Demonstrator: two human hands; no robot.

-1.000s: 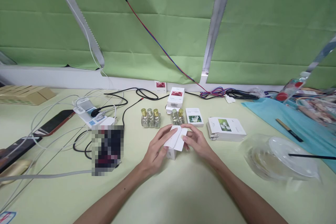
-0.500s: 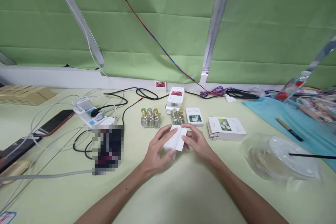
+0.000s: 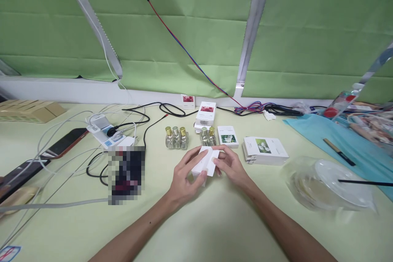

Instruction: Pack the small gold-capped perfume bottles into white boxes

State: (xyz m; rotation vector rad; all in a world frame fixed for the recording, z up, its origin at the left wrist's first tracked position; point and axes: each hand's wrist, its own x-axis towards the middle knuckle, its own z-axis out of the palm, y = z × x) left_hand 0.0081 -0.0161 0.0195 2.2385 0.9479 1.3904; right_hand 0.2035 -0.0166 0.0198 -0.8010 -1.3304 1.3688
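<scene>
A small white cardboard box (image 3: 201,166) with a raised flap is between my two hands, low over the table. My left hand (image 3: 186,175) wraps its left side, fingers over the top and thumb on the near edge. My right hand (image 3: 230,167) grips the right side, its thumb at the flap. Beyond my hands stand small glass bottles: a group of three (image 3: 176,138) with gold and silvery caps, and a pair (image 3: 207,136). A white box with a white-flower picture (image 3: 227,137) lies right of the pair. What the held box contains is hidden.
Flat white boxes (image 3: 265,150) are stacked at right, near a lidded container in plastic (image 3: 328,184). A knife-like tool (image 3: 339,151) lies on blue cloth (image 3: 310,129). Red-flower boxes (image 3: 206,113) stand at the back. A power strip (image 3: 106,133), cables and phones (image 3: 66,143) occupy the left.
My left thumb has shifted slightly up onto the near edge of the box top. Both hands keep their hold on the box; the other things stay where they were.
</scene>
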